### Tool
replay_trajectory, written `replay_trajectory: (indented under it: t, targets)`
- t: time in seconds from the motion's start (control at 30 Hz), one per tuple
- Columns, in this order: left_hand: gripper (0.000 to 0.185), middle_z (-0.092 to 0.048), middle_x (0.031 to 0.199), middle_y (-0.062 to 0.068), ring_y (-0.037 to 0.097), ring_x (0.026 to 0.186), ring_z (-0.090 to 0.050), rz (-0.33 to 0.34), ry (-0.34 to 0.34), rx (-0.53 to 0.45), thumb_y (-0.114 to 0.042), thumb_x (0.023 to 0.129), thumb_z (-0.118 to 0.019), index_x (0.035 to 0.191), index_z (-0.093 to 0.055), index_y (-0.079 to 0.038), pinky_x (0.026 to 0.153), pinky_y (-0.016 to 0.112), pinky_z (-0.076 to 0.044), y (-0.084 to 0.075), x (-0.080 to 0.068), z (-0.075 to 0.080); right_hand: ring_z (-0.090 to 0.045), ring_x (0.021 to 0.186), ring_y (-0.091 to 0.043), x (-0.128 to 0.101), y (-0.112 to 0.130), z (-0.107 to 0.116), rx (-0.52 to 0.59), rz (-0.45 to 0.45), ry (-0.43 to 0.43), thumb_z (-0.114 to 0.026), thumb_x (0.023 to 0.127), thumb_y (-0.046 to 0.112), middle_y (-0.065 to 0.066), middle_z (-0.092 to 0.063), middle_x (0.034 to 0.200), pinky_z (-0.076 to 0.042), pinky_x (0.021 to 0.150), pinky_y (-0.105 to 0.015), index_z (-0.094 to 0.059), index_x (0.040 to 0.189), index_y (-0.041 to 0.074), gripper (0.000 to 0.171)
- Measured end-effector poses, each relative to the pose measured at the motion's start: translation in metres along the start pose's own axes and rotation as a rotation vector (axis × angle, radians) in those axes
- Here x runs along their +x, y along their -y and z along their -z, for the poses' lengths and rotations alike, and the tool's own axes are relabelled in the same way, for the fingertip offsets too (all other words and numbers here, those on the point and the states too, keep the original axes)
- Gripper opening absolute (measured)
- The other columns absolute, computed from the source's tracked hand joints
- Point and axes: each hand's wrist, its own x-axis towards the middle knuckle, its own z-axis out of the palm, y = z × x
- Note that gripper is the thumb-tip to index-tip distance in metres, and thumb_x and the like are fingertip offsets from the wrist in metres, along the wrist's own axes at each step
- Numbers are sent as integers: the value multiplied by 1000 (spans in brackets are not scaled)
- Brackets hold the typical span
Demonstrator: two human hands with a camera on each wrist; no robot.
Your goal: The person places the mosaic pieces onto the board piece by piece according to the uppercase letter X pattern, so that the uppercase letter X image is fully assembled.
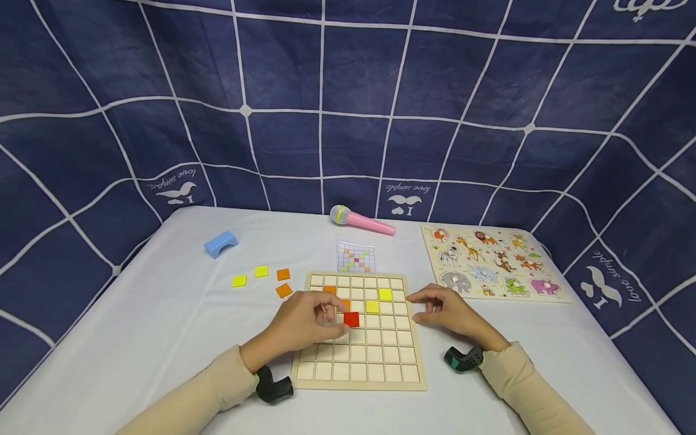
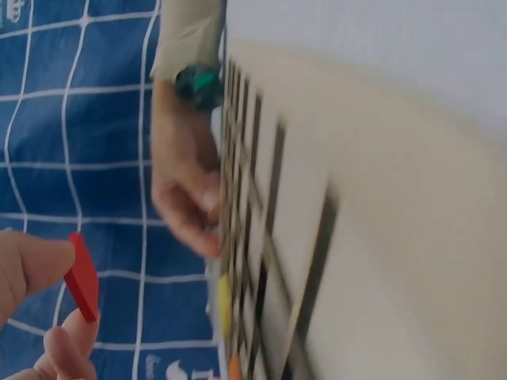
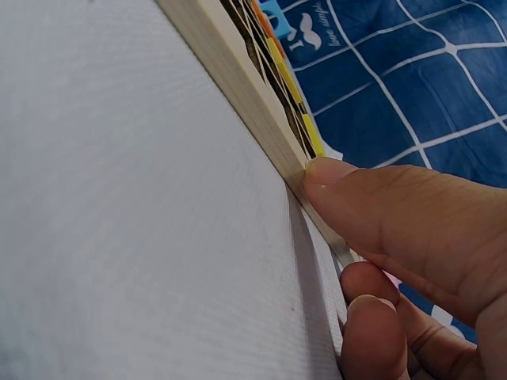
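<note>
My left hand point(image 1: 301, 320) pinches a red square tile point(image 1: 351, 319) between thumb and fingers, over the middle of a wooden grid board point(image 1: 359, 385). In the left wrist view the red tile point(image 2: 82, 279) stands tilted and apart from the board. At the board's right edge is my right hand point(image 1: 447, 311), its thumb point(image 3: 337, 178) touching the rim and the other fingers loosely bent. Two yellow tiles point(image 1: 385, 294) lie in a diagonal on the board's upper right. Two orange tiles point(image 1: 330, 290) sit upper left, partly hidden by my left hand.
Loose yellow tiles point(image 1: 239, 281) and orange tiles point(image 1: 283, 274) lie left of the board. Behind it is a printed pattern card point(image 1: 356, 257), then a pink microphone point(image 1: 370, 223). A blue arch block point(image 1: 220, 244) stands far left; an animal puzzle point(image 1: 495, 263) lies back right.
</note>
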Motion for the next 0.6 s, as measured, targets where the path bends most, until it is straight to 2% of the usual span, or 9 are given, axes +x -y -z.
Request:
replay_trajectory:
  t: [0.23,0.4,0.6]
  targets:
    - [20,-59,73,-15,1,56,-45,13,4,-20,-24,83,-89,100,-79,-20,55,22,-36,-6,4,-23,-53,79,-9,1,-2,0,-1,2,2,-89,88,6,-7,-67,102,-46,69,-23,-77,121,-2,36]
    - [20,-60,74,-15,2,60,-48,17,-6,-31,-24,84,-87,101,-79,-20,59,23,-39,-3,9,-29,-53,79,-9,2,-2,0,1,-15,3,-89,88,7,-7,-67,103,-46,69,-23,-77,122,-2,37]
    - [19,-60,75,-14,2,62,-49,-12,-27,69,-25,83,-89,98,-78,-21,61,24,-40,6,14,-30,-53,79,-9,1,-3,1,7,-6,2,-89,88,7,-8,-67,103,-46,69,-23,-77,122,-2,37]
